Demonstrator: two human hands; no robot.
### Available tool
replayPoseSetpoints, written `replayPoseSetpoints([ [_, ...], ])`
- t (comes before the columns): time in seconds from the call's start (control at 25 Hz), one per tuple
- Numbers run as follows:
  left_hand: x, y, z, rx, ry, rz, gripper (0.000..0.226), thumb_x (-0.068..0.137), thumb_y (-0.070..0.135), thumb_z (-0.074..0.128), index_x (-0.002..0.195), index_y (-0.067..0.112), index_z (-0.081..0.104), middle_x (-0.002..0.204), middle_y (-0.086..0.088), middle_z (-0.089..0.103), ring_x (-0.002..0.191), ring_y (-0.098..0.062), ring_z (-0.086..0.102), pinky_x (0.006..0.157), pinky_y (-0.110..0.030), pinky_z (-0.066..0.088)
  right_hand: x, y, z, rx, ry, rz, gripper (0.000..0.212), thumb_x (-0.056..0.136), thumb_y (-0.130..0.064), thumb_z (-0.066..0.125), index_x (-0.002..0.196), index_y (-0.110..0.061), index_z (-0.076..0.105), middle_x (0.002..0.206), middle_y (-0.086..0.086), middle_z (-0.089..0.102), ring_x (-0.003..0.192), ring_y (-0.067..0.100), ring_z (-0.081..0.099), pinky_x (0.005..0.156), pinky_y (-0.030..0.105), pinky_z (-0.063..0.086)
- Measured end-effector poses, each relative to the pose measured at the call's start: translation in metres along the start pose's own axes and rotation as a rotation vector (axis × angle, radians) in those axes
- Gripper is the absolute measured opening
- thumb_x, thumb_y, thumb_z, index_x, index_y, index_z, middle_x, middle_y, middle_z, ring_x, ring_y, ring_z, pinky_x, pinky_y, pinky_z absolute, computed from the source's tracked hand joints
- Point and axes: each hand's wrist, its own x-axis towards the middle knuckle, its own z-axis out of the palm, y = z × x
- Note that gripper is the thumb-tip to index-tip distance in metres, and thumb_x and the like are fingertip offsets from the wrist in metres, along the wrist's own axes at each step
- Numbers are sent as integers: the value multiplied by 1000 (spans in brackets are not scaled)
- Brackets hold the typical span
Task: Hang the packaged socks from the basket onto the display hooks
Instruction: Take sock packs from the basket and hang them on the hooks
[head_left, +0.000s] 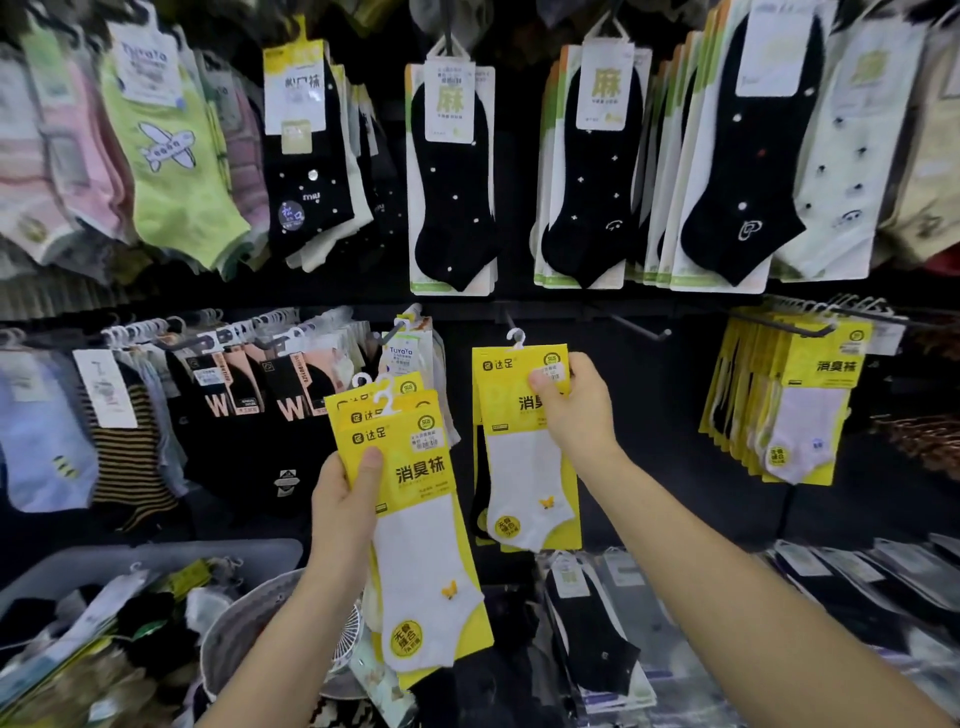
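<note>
My left hand (345, 499) grips a small stack of yellow sock packs (415, 519) with white socks, thumb on the front card, held in front of the display. My right hand (571, 400) pinches the top right corner of another yellow pack (524, 467), whose white plastic hanger (516, 338) is up at a black display hook (511, 319). I cannot tell whether the hanger sits on the hook. The grey basket (156, 553) with mixed sock packs stands at the lower left.
A bare black hook (636, 327) sticks out to the right of the held pack. More yellow packs (795, 400) hang at right. Black dotted socks (454, 182) fill the upper row, striped and black packs (130, 441) hang at left, and flat packs (592, 623) lie below.
</note>
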Motion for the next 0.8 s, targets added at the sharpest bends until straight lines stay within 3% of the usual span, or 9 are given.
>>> replayPoseSetpoints([
  [0.08,2,4,3,26,-30,29,11,95,26,51,99,21,59,100,-2,70,90,-21,69,71,-34,55,3,5,6,-20,9,33,9,90,-26,59,86,-25,50,79,-12,58,76,8,58,62,23,46],
  [0.2,2,7,15,26,-63,52,15,95,24,51,105,16,58,105,-6,69,92,-23,68,72,-34,55,8,10,6,-37,15,103,11,88,-29,61,91,-21,53,85,-7,59,87,17,61,75,34,51],
  [0.28,2,9,23,0,-73,44,15,94,24,51,105,16,58,106,-7,69,93,-24,68,75,-37,56,4,10,3,-104,124,59,20,85,-33,64,97,-21,53,94,-4,56,93,18,57,82,38,49],
  [0.36,1,8,33,-29,-95,35,15,94,23,52,106,17,58,104,-6,69,91,-22,69,71,-34,57,-9,7,1,-81,183,-51,25,80,-38,68,92,-28,49,93,-7,52,88,12,52,78,34,47],
  [0.44,-2,9,43,-56,-117,54,19,93,23,53,110,17,59,102,-2,71,85,-14,70,62,-23,56,-29,1,7,-51,1,-69,35,68,-51,70,84,-32,46,84,-9,52,76,8,50,68,31,46],
  [0.52,-5,9,52,-80,-142,102,29,88,25,59,115,17,59,105,-1,70,86,-13,70,62,-23,55,-42,-2,14,-136,-167,-42,44,62,-59,69,86,-28,50,82,-6,58,71,9,51,64,32,47],
  [0.64,-11,7,61,-154,-167,93,32,82,34,60,112,22,62,115,-5,67,97,-24,68,72,-35,57,-41,-5,10,-50,-153,-49,24,76,-39,72,86,-21,60,80,-6,68,71,9,62,66,34,54],
  [0.8,-7,1,61,-165,-71,46,35,96,23,48,128,10,51,112,-6,68,99,-24,66,81,-40,55,-33,5,-5,46,-83,24,10,87,-27,63,83,-29,54,84,-7,67,81,13,66,73,38,56],
])
